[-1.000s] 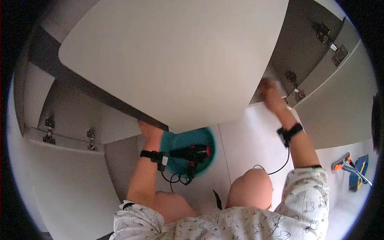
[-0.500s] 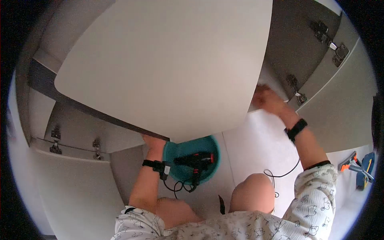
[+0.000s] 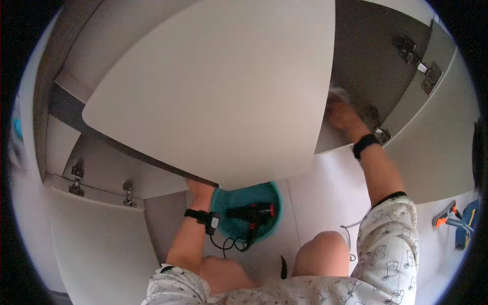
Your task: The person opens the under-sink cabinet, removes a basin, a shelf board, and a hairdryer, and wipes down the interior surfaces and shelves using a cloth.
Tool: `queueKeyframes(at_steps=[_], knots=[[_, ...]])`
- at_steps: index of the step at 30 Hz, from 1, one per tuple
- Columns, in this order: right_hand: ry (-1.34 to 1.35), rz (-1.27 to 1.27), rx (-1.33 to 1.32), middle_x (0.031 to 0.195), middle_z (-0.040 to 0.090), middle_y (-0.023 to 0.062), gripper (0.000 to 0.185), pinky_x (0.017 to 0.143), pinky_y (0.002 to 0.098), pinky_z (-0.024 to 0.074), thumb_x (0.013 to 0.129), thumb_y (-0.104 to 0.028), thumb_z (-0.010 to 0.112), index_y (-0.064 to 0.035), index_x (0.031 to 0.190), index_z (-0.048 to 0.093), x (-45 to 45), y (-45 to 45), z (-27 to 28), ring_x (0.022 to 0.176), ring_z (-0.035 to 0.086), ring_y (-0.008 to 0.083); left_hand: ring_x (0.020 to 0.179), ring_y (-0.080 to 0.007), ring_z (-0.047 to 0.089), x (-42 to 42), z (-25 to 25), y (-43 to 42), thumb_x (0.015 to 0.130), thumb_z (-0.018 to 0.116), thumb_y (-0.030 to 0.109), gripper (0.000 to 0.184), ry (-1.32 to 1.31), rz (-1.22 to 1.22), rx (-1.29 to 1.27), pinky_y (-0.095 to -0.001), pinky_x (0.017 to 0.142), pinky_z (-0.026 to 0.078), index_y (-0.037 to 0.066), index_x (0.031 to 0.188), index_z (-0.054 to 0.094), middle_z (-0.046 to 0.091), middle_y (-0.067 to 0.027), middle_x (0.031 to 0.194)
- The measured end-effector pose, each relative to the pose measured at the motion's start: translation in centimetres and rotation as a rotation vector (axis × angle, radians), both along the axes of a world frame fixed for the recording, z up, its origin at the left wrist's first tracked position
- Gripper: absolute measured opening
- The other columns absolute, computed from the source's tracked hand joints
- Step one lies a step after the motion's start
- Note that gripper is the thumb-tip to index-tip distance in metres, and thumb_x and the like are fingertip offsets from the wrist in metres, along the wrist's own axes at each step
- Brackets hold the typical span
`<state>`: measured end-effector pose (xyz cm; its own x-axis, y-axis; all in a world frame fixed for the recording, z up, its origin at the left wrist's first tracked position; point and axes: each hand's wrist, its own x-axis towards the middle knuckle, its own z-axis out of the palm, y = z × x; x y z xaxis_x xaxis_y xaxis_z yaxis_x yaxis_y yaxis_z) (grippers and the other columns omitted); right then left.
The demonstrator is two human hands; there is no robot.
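My right hand (image 3: 345,116) reaches into the open cabinet on the right, past the edge of the large white panel (image 3: 218,96). It looks closed, and a blurred, pale, see-through item (image 3: 339,93) shows at its fingers; its kind is unclear. The panel's lower left edge covers the fingers of my left hand (image 3: 200,189), so their grip is hidden. Just right of that wrist, a teal basin (image 3: 277,216) stands on the floor. A black and red hair dryer (image 3: 249,212) lies in it, its cord hanging over the rim.
Open cabinet doors stand on both sides, a left door (image 3: 101,234) and a right door (image 3: 432,147), with metal hinges (image 3: 431,76). At the right lies an orange and grey squeegee-like tool (image 3: 447,216) beside a blue item (image 3: 465,229). My knee (image 3: 323,254) is close to the basin.
My right hand has moved deeper into the right cabinet, and a pale item now shows at it. My left hand stays by the panel edge. The view has shifted slightly.
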<state>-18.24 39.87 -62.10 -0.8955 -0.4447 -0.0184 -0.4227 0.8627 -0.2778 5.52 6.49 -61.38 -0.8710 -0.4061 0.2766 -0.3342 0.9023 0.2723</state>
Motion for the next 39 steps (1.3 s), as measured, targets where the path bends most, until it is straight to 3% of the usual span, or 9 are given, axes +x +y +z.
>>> queueKeyframes(at_steps=[6,9,11,16,18,22,32,35,39], knots=[[0.116,0.275,-0.107,0.123,0.045,0.0196,0.035,0.098,0.0406,0.0331,0.081,-0.011,0.038,-0.0022,0.114,0.050,2.3,-1.8,0.8,0.111,0.047,0.0297,0.107,-0.0312,0.047,0.1,-1.9,-1.4,0.081,0.051,0.038,0.048,0.062,-0.094,-0.179,-0.0458,0.087,0.036,0.006,0.117,0.049,0.052,-0.0147,0.115],[0.009,0.069,-0.090,0.133,0.036,0.0148,0.051,0.101,0.0382,0.0284,0.086,-0.035,0.047,-0.0072,0.128,0.038,-2.9,-0.3,0.1,0.123,0.032,0.0313,0.109,-0.0312,0.046,0.4,-3.6,-2.4,0.081,0.050,0.040,0.049,0.157,-0.101,-0.285,-0.0458,0.088,0.035,0.007,0.117,0.049,0.050,-0.0142,0.117],[0.425,0.133,-0.077,0.113,0.052,0.0210,0.036,0.096,0.0406,0.0353,0.079,-0.011,0.043,-0.0036,0.113,0.052,-4.9,-1.3,-3.7,0.104,0.052,0.0324,0.109,-0.0312,0.045,0.3,-5.8,-4.1,0.081,0.049,0.040,0.049,0.128,-0.083,-0.296,-0.0459,0.088,0.035,0.007,0.118,0.048,0.049,-0.0139,0.119],[-0.318,0.469,-0.956,0.136,0.033,0.0112,0.054,0.103,0.0371,0.0245,0.086,-0.032,0.046,-0.0103,0.133,0.032,-1.5,-5.6,-4.2,0.128,0.026,0.0253,0.110,-0.0303,0.044,0.0,-2.9,-1.1,0.082,0.048,0.040,0.050,0.187,-0.111,-0.289,-0.0446,0.090,0.034,0.007,0.120,0.047,0.048,-0.0130,0.120],[0.195,0.249,-0.032,0.115,0.051,0.0200,0.035,0.095,0.0413,0.0362,0.082,-0.014,0.041,-0.0054,0.115,0.051,-4.2,-5.8,-3.0,0.106,0.050,0.0333,0.110,-0.0306,0.044,-0.5,-1.9,-0.8,0.082,0.048,0.039,0.050,0.052,-0.075,-0.229,-0.0439,0.091,0.033,0.007,0.121,0.046,0.049,-0.0130,0.119],[0.395,-0.008,0.333,0.122,0.047,0.0169,0.035,0.098,0.0501,0.0298,0.088,-0.014,0.031,-0.0083,0.118,0.048,-5.7,-3.3,0.8,0.112,0.045,0.0317,0.109,-0.0314,0.044,-0.2,-6.7,-4.1,0.082,0.050,0.039,0.050,0.120,-0.074,-0.247,-0.0450,0.091,0.033,0.006,0.120,0.046,0.049,-0.0138,0.117],[0.076,-0.412,0.057,0.114,0.053,0.0169,0.032,0.096,0.0504,0.0332,0.088,-0.015,0.036,-0.0066,0.113,0.053,-7.9,-2.2,-0.9,0.107,0.051,0.0320,0.111,-0.0338,0.041,0.6,-7.4,-4.9,0.080,0.052,0.036,0.049,0.231,-0.121,-0.150,-0.0504,0.090,0.030,0.006,0.118,0.046,0.048,-0.0157,0.117],[0.705,-0.007,0.387,0.104,0.059,0.0170,0.029,0.088,0.0469,0.0418,0.085,-0.020,0.043,-0.0048,0.102,0.060,-4.0,1.2,-3.0,0.097,0.056,0.0322,0.112,-0.0335,0.040,0.3,-5.4,-3.6,0.080,0.051,0.036,0.051,0.247,-0.124,-0.057,-0.0506,0.091,0.029,0.006,0.120,0.045,0.046,-0.0157,0.119],[0.258,-0.057,0.287,0.100,0.060,0.0186,0.029,0.082,0.0456,0.0462,0.081,-0.022,0.048,-0.0022,0.095,0.062,-0.4,3.6,-3.7,0.092,0.059,0.0328,0.114,-0.0344,0.038,0.2,-5.7,-3.8,0.080,0.050,0.038,0.057,0.262,-0.069,-0.089,-0.0508,0.094,0.027,0.002,0.122,0.041,0.043,-0.0190,0.122]])
